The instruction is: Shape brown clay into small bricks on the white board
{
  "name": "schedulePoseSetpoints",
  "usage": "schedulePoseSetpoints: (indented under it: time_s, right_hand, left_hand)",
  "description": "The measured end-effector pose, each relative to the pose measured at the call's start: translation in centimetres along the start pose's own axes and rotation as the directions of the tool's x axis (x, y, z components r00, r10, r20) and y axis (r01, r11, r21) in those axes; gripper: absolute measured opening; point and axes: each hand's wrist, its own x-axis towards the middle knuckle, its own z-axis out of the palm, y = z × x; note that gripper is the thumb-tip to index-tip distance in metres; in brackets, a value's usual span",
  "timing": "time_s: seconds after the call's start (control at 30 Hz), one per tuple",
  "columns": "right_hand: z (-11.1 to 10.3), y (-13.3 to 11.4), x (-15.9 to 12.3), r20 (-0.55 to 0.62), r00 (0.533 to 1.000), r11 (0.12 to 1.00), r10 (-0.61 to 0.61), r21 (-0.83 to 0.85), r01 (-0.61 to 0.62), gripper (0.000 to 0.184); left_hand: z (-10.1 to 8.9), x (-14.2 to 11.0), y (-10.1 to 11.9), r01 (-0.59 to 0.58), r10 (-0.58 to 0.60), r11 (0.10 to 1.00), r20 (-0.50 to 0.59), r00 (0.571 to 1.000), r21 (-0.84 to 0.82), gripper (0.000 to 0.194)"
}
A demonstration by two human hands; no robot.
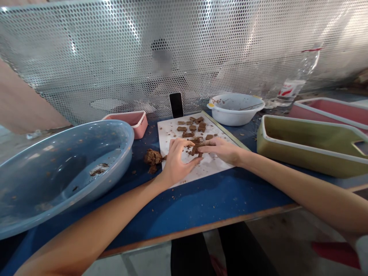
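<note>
Both my hands rest on a white board (214, 163) lying on the blue table. My left hand (178, 161) is curled, its fingertips touching a small pile of brown clay pieces (195, 148) in the board's middle. From the right, my right hand (221, 148) pinches the same pile with its fingers pressed together. Several shaped brown pieces (192, 127) lie in rows at the board's far end. A lump of brown clay (152, 158) sits on the table just left of the board.
A large blue basin (61, 170) fills the left. A small pink tub (135, 119) and a black phone (176, 104) stand behind the board. A white bowl (235, 108), an olive tray (307, 143), a pink tray (333, 111) and a plastic bottle (296, 80) are on the right. A perforated metal screen (184, 50) closes the back.
</note>
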Motion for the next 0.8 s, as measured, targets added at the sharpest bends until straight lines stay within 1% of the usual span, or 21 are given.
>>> schedulePoseSetpoints:
  time_s: [0.2,0.3,0.43,0.63,0.7,0.8]
  right_hand:
    - [0.18,-0.24,-0.11,-0.004,1.0,0.999,-0.011,0.036,0.011,0.036]
    - [0.23,-0.53,-0.2,0.01,1.0,1.0,-0.007,0.008,0.007,0.034]
    - [0.21,-0.55,-0.21,-0.008,1.0,1.0,0.024,0.007,-0.024,0.034]
    - [0.16,-0.33,-0.13,-0.002,1.0,1.0,0.011,0.025,-0.011,0.034]
    - [0.07,-0.23,-0.08,-0.006,1.0,0.999,0.024,0.029,-0.024,0.036]
    - [-0.07,-0.02,-0.03,0.008,1.0,0.999,0.017,0.049,-0.018,0.038]
  left_hand:
    - [-0.07,-0.01,0.09,0.012,-0.012,1.0,0.005,1.0,0.002,0.045]
    - [-0.12,0.01,0.11,0.013,-0.013,1.0,0.013,1.0,-0.005,0.045]
    - [-0.14,0.06,0.07,0.008,-0.008,1.0,0.014,1.0,-0.013,0.045]
    - [-0.22,0.1,0.24,0.002,-0.002,0.999,0.012,1.0,-0.035,0.048]
    - [-0.4,0.09,0.44,0.009,-0.008,0.999,0.015,1.0,-0.046,0.041]
    - [-0.72,0.05,0.68,0.05,-0.051,0.996,-0.004,0.999,-0.072,0.022]
